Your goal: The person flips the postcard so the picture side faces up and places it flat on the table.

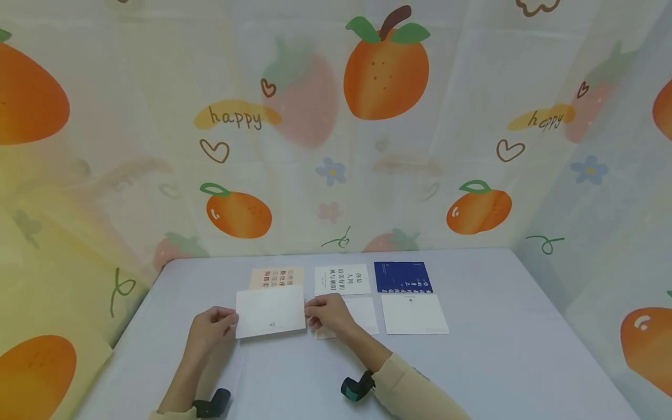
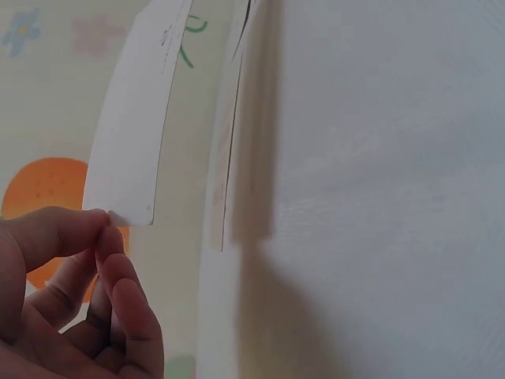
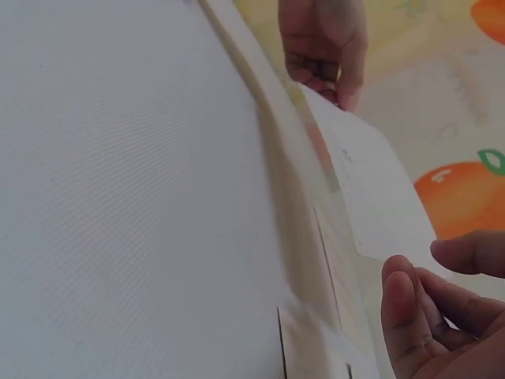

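A white card (image 1: 270, 312) with a small dark mark near its lower edge is held up above the table between both hands. My left hand (image 1: 207, 335) pinches its left edge between thumb and fingertips, the other fingers curled below. At the right edge, the thumb and fingers of my right hand (image 1: 333, 315) grip a corner, as the right wrist view shows. Behind the raised card lies a peach card (image 1: 277, 277) with red and dark writing, its lower part hidden. Another white card (image 1: 364, 315) lies flat, partly covered by my right hand.
On the white table (image 1: 294, 379), a white card with black writing (image 1: 342, 280) and a dark blue card (image 1: 403, 277) lie in the far row. Nearer on the right lies a pale card (image 1: 415, 315). A fruit-printed curtain (image 1: 336, 192) hangs along the table's back and sides.
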The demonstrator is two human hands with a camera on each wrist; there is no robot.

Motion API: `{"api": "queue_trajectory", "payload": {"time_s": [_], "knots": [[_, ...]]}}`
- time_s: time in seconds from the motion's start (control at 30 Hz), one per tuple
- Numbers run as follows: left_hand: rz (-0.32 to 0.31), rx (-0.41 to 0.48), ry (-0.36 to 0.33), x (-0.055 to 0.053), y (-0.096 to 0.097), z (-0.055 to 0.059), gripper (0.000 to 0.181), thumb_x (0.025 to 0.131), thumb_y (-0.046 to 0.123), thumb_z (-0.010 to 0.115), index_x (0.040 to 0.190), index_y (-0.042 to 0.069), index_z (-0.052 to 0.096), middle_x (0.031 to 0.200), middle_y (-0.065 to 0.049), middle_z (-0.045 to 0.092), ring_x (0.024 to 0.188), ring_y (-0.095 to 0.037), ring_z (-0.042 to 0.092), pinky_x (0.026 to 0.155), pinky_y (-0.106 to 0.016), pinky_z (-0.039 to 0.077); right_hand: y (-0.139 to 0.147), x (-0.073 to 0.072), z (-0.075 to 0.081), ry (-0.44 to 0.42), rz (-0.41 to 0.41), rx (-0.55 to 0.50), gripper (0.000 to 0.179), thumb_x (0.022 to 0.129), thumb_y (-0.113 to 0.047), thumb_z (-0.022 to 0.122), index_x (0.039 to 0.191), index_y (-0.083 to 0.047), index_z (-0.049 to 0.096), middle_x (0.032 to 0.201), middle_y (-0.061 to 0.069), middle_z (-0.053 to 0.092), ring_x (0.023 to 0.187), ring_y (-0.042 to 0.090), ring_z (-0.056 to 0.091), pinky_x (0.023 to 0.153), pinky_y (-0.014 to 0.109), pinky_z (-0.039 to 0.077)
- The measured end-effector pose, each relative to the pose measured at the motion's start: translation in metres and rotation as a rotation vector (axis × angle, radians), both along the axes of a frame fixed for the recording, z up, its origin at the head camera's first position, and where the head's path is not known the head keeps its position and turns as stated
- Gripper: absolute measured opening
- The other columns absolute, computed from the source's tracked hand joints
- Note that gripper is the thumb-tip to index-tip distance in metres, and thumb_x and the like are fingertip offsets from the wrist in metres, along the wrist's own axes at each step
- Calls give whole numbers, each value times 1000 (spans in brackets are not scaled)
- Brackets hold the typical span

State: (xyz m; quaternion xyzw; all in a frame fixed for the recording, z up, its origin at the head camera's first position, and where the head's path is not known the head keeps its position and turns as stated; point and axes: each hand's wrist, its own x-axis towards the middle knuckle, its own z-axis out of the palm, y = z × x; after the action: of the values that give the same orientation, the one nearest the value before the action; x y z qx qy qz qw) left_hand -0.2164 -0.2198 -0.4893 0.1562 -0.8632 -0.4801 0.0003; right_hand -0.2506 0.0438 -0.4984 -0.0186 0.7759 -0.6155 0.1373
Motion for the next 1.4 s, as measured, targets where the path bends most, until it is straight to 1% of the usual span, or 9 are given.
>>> {"api": "queue_trajectory", "payload": {"time_s": [0.2,0.3,0.57,0.7,0.87,1.0,1.1,1.2,1.4], "knots": [[17,-30,36,0,4,3,27,93,17,60,108,-6,64,87,-13,64,75,-19,54,59,-22,45,3,0,5,4,0,-16,15,87,-10,67,98,-1,73,79,7,70,62,12,62,58,21,53],[16,-22,40,-1,4,2,28,93,17,60,108,-6,63,90,-14,65,77,-20,56,60,-22,46,3,0,7,-1,-6,-18,15,88,-10,67,98,-1,73,79,6,69,62,12,61,58,21,53],[14,-21,57,-1,4,-5,29,94,20,61,109,-5,64,95,-15,67,84,-22,58,64,-20,47,5,0,6,0,-11,-30,17,88,-10,67,100,0,72,81,5,69,63,12,61,59,21,53],[5,-26,54,0,6,-2,30,95,23,60,110,-3,65,98,-15,67,87,-22,59,66,-20,48,6,0,6,1,-15,-34,17,88,-11,66,100,0,72,84,7,69,63,12,61,60,21,54],[-3,-25,48,-1,6,3,34,96,25,57,111,-4,67,107,-20,68,94,-26,59,70,-22,48,7,2,9,5,-12,-42,19,89,-11,66,101,3,71,87,10,71,65,12,62,60,22,54],[-1,-14,32,-3,7,3,36,98,27,55,113,-4,67,112,-21,68,99,-27,58,72,-22,48,7,3,11,11,-21,-35,19,90,-13,66,100,1,72,91,13,72,69,13,64,61,23,54],[3,-2,20,-4,8,0,38,99,27,53,117,-4,66,116,-21,68,103,-29,59,76,-26,51,6,3,10,18,-40,-26,21,92,-17,64,100,1,73,93,14,72,70,13,64,61,22,55],[12,8,10,-4,11,-3,38,100,25,50,120,-4,65,121,-22,67,107,-32,60,83,-33,54,5,2,9,23,-60,-28,25,93,-19,61,102,1,74,96,17,72,72,13,64,60,20,54],[29,28,9,-3,16,-4,41,101,27,47,122,-4,64,124,-22,65,111,-34,61,93,-43,52,4,1,7,38,-86,-33,25,94,-20,60,103,-1,74,98,19,70,74,12,62,61,21,54]]}}
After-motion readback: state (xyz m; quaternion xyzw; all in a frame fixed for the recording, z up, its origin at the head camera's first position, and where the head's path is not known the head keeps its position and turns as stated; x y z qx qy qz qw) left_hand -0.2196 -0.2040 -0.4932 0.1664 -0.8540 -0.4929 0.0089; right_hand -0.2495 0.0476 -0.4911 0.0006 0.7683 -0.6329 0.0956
